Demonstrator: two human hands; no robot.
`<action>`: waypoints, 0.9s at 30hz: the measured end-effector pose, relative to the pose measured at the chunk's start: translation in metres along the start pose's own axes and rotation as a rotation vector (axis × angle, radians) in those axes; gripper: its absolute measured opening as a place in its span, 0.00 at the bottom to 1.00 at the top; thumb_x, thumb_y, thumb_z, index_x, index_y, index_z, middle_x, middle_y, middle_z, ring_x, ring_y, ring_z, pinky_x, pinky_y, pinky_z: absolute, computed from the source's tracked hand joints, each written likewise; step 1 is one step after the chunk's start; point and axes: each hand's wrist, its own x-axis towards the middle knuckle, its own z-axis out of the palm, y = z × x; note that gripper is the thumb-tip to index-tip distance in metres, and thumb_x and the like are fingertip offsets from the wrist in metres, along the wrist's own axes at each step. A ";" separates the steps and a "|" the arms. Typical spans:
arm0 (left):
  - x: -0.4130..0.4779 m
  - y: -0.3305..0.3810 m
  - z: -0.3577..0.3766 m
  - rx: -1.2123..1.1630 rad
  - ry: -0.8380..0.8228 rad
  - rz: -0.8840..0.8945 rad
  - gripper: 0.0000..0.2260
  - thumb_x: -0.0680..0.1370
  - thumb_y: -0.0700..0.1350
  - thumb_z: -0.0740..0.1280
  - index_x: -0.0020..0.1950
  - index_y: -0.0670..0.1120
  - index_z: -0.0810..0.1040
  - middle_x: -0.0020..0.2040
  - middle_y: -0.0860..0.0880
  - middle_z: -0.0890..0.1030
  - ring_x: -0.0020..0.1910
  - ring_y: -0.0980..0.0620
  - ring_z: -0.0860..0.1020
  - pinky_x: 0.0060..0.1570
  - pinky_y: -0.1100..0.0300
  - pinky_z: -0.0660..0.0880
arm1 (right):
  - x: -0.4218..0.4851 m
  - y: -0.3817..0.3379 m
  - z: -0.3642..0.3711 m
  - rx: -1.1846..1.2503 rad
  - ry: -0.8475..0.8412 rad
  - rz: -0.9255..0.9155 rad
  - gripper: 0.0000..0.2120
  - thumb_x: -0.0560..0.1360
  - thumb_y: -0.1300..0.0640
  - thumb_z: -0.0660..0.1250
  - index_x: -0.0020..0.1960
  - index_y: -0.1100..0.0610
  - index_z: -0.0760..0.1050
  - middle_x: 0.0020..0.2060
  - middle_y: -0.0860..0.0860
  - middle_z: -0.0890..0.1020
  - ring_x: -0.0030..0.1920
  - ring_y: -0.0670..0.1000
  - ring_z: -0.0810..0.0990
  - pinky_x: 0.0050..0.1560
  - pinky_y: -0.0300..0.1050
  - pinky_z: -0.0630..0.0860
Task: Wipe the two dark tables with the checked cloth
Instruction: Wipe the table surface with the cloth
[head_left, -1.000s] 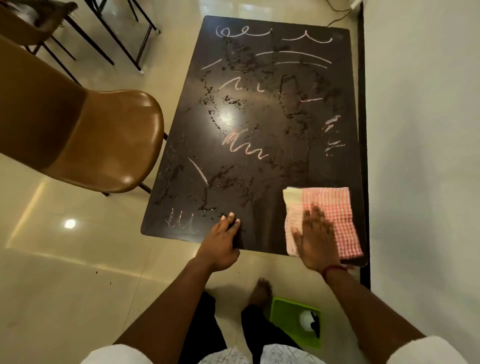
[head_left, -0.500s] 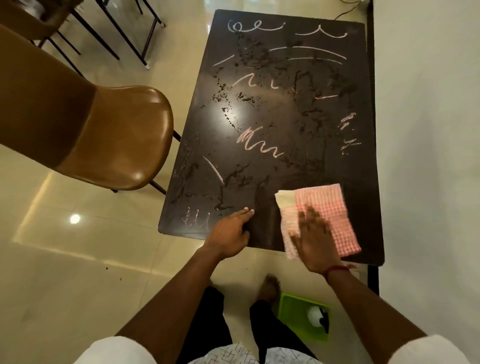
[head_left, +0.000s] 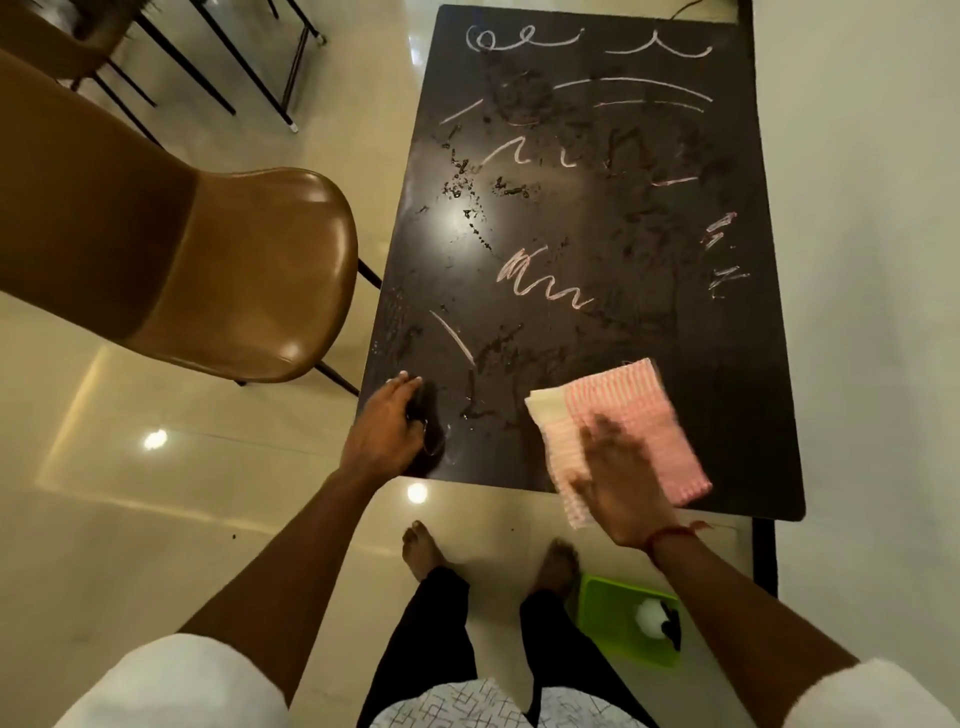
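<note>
A dark rectangular table stands in front of me, streaked with pale chalk scribbles and wet smears. The folded red-and-white checked cloth lies near the table's front edge, right of centre, with one corner hanging over the edge. My right hand presses flat on the cloth's near part with straight fingers; it is motion-blurred. My left hand rests on the front left corner of the table, fingers loosely bent over the edge. Only one dark table is in view.
A brown moulded chair stands close to the table's left side. More chair legs are at the back left. A green tray holding a small bottle sits on the floor by my right foot. A pale wall runs along the table's right side.
The cloth and my right hand have slid left along the front edge. My left hand has shifted left to the table's front left corner, covering the small scribble there.
</note>
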 end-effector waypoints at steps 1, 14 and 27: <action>0.002 -0.008 -0.003 0.020 -0.004 -0.008 0.28 0.76 0.38 0.65 0.76 0.46 0.64 0.77 0.46 0.63 0.75 0.45 0.62 0.73 0.47 0.63 | -0.001 0.014 0.000 0.011 0.001 0.065 0.36 0.75 0.37 0.37 0.76 0.56 0.37 0.74 0.53 0.36 0.77 0.57 0.41 0.73 0.55 0.40; 0.012 -0.041 -0.025 0.264 -0.209 0.100 0.30 0.76 0.44 0.65 0.77 0.42 0.60 0.79 0.45 0.57 0.74 0.44 0.64 0.71 0.51 0.66 | 0.018 -0.077 0.004 0.010 -0.036 0.063 0.35 0.76 0.37 0.35 0.74 0.56 0.30 0.74 0.55 0.32 0.76 0.57 0.34 0.72 0.54 0.33; 0.018 -0.059 -0.027 0.265 -0.206 0.215 0.31 0.74 0.44 0.66 0.77 0.42 0.62 0.78 0.46 0.60 0.71 0.44 0.69 0.67 0.53 0.68 | 0.068 -0.104 -0.005 0.148 0.104 0.465 0.36 0.79 0.44 0.57 0.77 0.63 0.46 0.75 0.67 0.46 0.75 0.68 0.47 0.72 0.65 0.46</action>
